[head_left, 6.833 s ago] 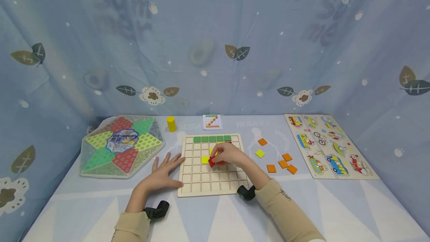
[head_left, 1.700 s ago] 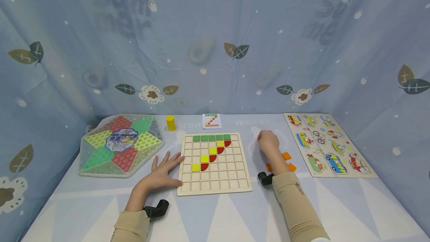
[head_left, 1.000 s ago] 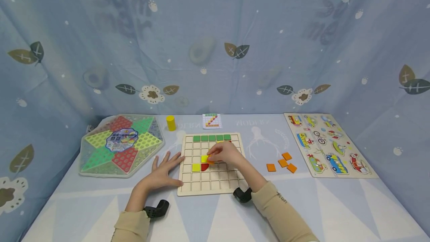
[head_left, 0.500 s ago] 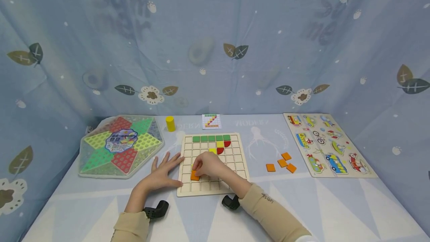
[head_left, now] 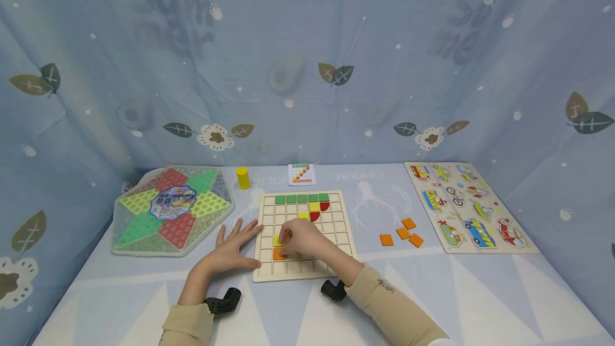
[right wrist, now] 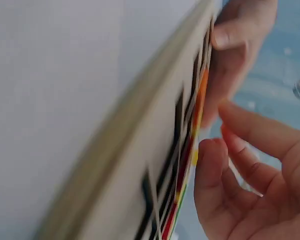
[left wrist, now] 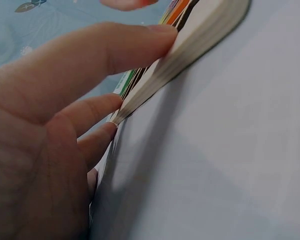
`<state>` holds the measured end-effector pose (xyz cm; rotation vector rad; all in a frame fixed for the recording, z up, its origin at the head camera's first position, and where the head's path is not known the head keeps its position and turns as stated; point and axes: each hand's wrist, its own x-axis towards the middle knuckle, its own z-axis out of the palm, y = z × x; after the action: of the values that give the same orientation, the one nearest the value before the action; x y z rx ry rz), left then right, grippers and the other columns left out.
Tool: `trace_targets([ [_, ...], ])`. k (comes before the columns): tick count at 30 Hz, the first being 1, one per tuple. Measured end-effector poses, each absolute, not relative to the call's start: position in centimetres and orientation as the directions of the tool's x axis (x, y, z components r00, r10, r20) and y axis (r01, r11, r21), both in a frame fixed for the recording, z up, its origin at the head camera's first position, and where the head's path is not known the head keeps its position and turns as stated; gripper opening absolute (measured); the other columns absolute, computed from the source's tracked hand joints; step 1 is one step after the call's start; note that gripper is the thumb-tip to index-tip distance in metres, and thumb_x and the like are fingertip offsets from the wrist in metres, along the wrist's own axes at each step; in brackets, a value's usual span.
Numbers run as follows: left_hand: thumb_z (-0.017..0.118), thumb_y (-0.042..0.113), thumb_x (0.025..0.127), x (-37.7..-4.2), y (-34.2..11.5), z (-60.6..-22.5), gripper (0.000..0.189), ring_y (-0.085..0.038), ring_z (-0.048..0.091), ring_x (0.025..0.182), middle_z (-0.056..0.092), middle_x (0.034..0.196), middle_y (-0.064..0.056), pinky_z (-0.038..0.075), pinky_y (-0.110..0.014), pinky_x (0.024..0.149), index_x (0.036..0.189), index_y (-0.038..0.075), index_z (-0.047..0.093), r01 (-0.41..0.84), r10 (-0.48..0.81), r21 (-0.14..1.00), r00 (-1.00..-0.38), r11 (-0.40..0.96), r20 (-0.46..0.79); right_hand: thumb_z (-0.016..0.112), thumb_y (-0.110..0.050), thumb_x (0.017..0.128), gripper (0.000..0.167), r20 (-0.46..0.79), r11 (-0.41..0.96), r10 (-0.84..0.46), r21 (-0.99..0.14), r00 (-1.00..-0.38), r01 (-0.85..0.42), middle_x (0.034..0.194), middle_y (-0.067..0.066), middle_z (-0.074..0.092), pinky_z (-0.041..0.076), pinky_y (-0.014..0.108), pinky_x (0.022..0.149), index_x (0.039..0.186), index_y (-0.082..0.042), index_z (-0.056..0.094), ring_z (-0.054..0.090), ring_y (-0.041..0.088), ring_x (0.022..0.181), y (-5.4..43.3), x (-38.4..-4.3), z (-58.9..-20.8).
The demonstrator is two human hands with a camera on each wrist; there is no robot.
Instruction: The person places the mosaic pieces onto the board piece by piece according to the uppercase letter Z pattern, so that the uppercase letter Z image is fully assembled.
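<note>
A wooden grid board (head_left: 307,271) lies in the middle of the table. Green square tiles (head_left: 301,198) line its far row, and yellow squares (head_left: 314,206) and red quarter-round tiles (head_left: 324,206) run down it diagonally. My left hand (head_left: 231,250) is spread at the board's left edge; in the left wrist view its fingertips (left wrist: 162,37) touch that edge. Over the board's near left is my right hand (head_left: 301,236), just above an orange square tile (head_left: 278,253) lying in a cell. In the right wrist view its thumb and forefinger stand apart with nothing between them. It hides some middle tiles.
Loose orange tiles (head_left: 402,233) lie right of the board. Behind it are a pattern card (head_left: 301,174) and a yellow cylinder (head_left: 243,178). A hexagonal marble-game box (head_left: 173,210) is at the left, a vehicle puzzle board (head_left: 468,207) at the right.
My right hand fetched an orange tile from the right, carried it left across the board and let go of it in a cell below the lowest yellow square. The left hand stayed put.
</note>
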<state>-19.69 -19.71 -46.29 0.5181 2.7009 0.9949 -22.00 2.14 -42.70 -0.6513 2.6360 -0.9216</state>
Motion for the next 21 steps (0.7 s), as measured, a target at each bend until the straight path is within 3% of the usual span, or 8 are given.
trace_targets([
  [5,0.076,0.036,0.066,-19.6,-19.6,-46.2,0.088,-0.041,-0.004,0.139,0.021,0.152,-0.012,-0.020,-0.059,0.103,0.142,0.012,0.037,0.234,0.389,0.660,-0.916,0.714,-0.096,0.077,-0.010,0.072,0.014,-0.119,0.601,-0.486,-0.765,-0.866,-0.233,0.068,-0.003,0.059,0.046,0.022,0.053,0.079,-0.010,0.065,0.053,0.010,0.061,4.6,-22.6,-42.4],
  [11,0.076,0.037,0.066,-19.6,-19.5,-46.0,0.090,-0.039,-0.004,0.140,0.020,0.153,-0.010,-0.021,-0.057,0.103,0.143,0.013,0.037,0.218,0.379,0.661,-0.919,0.718,-0.109,0.072,-0.005,0.076,0.013,-0.105,0.548,-0.471,-0.813,-0.876,-0.197,0.079,0.000,0.061,0.050,0.025,0.065,0.088,-0.004,0.065,0.057,0.014,0.073,8.5,-22.8,-41.6],
  [16,0.076,0.036,0.066,-19.7,-19.6,-46.1,0.089,-0.039,-0.004,0.140,0.020,0.153,-0.009,-0.021,-0.056,0.104,0.143,0.014,0.037,0.213,0.376,0.663,-0.920,0.718,-0.113,0.071,-0.003,0.076,0.016,-0.119,0.597,-0.361,-0.791,-0.925,-0.131,0.086,0.002,0.062,0.050,0.029,0.072,0.091,-0.004,0.066,0.056,0.016,0.079,12.4,-22.7,-41.3],
  [21,0.076,0.037,0.067,-19.7,-19.6,-46.2,0.089,-0.038,-0.005,0.140,0.020,0.153,-0.009,-0.020,-0.057,0.104,0.143,0.015,0.037,0.207,0.375,0.663,-0.919,0.719,-0.121,0.068,0.004,0.072,0.021,-0.124,0.731,-0.220,-0.677,-0.968,-0.079,0.093,0.005,0.064,0.051,0.034,0.072,0.091,-0.007,0.066,0.057,0.020,0.086,16.6,-22.2,-41.3],
])
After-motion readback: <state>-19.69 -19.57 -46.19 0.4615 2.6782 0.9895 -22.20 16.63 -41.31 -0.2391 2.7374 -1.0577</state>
